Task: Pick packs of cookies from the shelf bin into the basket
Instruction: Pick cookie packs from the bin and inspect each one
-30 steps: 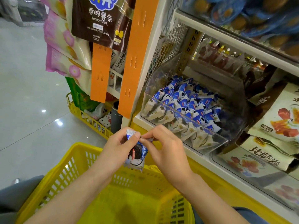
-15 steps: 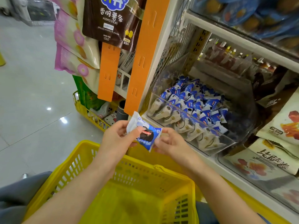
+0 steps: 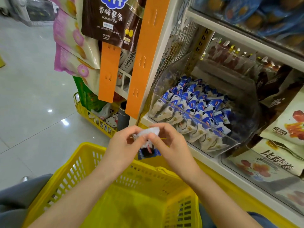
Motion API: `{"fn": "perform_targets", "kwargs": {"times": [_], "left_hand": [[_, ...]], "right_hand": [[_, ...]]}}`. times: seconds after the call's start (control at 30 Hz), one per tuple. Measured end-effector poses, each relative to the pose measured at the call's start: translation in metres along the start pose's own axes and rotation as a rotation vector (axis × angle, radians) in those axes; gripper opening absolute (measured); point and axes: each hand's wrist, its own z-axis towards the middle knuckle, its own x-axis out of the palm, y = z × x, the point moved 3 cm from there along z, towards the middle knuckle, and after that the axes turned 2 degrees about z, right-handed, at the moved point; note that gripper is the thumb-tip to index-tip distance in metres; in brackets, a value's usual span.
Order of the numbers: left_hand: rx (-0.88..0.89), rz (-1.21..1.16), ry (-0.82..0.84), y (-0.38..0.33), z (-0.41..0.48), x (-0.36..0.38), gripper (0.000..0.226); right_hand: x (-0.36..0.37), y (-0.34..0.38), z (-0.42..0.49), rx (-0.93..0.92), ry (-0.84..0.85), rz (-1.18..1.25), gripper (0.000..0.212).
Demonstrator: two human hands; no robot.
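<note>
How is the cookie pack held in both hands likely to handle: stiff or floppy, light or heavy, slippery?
Probably light: the cookie pack hangs from mere pinches by the left hand and right hand. Its wrapper seems floppy, since the top end crumples where it is pinched. The glossy film may be somewhat slippery.

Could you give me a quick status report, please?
Left hand and right hand both pinching one cookie pack. Pack above basket rim, not in. Nothing blocking.
</note>
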Motion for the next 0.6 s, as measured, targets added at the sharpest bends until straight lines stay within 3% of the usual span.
{"fn": "perform_targets", "kwargs": {"times": [0.07, 0.23, 0.43, 0.6], "left_hand": [[0.031, 0.069, 0.036, 0.001, -0.004, 0.005, 0.023], [-0.035, 0.023, 0.021, 0.003, -0.003, 0.006, 0.026], [-0.101, -0.045, 0.054, 0.0, -0.002, 0.006, 0.027], [-0.236, -0.088, -0.017, 0.008, -0.001, 0.002, 0.019]], "right_hand": [[-0.002, 0.0, 0.0, 0.005, -0.034, 0.001, 0.005], [-0.002, -0.001, 0.002, 0.025, -0.055, -0.003, 0.018], [-0.004, 0.011, -0.007, -0.321, -0.111, -0.369, 0.009], [-0.01, 0.009, -0.006, -0.315, -0.231, -0.363, 0.008]]}}
